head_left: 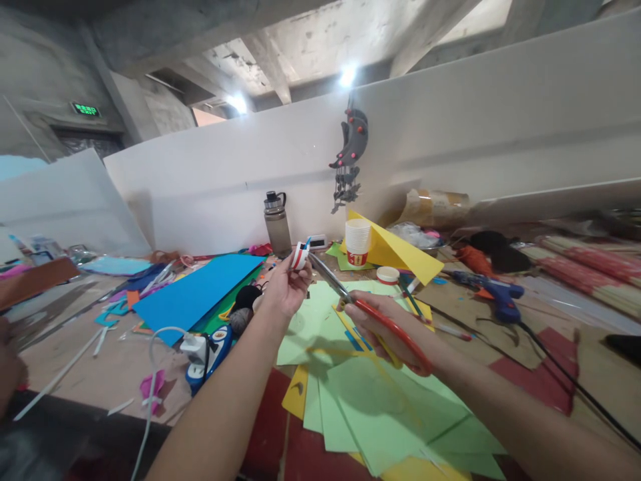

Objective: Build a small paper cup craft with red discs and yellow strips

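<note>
My left hand (290,287) is closed on a small white paper cup piece (300,256) with a red stripe. A thin blue strip (308,244) sticks up at its top edge. My right hand (373,314) grips a pair of scissors (395,332) with red and yellow handles. The metal blades point up and left, their tips close beside the cup piece; whether they touch it I cannot tell. Below both hands lie light green paper sheets (370,414) with small blue strips (353,341) on them.
Behind stand a stack of paper cups (357,237), a folded yellow sheet (400,247) and a water bottle (277,224). Blue card (200,290) and a power strip (210,357) are at left. A blue glue gun (501,297) with a black cord lies right. Another person's hand (10,354) shows far left.
</note>
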Available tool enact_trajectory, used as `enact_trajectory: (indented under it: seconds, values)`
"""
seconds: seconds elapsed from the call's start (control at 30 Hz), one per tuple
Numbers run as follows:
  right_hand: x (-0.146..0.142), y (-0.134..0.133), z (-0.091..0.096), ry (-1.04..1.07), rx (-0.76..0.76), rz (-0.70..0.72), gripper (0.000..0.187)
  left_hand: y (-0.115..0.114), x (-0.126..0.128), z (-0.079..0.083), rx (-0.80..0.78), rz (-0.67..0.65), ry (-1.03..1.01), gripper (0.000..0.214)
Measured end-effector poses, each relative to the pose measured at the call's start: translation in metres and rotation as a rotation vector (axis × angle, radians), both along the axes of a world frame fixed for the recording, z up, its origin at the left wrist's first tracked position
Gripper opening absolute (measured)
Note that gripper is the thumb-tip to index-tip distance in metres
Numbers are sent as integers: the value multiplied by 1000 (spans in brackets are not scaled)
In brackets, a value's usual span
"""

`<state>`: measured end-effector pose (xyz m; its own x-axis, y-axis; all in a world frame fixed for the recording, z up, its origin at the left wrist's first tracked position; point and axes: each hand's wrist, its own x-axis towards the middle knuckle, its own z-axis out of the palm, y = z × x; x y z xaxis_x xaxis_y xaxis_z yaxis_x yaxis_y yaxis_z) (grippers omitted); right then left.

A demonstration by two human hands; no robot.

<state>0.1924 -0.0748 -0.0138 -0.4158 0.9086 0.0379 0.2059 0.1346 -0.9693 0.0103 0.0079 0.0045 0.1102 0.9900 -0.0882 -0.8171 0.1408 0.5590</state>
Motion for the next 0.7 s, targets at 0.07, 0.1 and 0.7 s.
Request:
enact_trajectory:
  seconds: [0.07,0.1,0.7]
  values:
    - [1,-1,1,-12,5,29,28,2,-2,-1,12,-9,-12,11]
    - [1,-1,3,-21,1,40,27,2,-3,-2,11,-4,-11,10]
    - [1,-2,10,-125,-60,70,37,-4,-9,13,-91,-17,223,10]
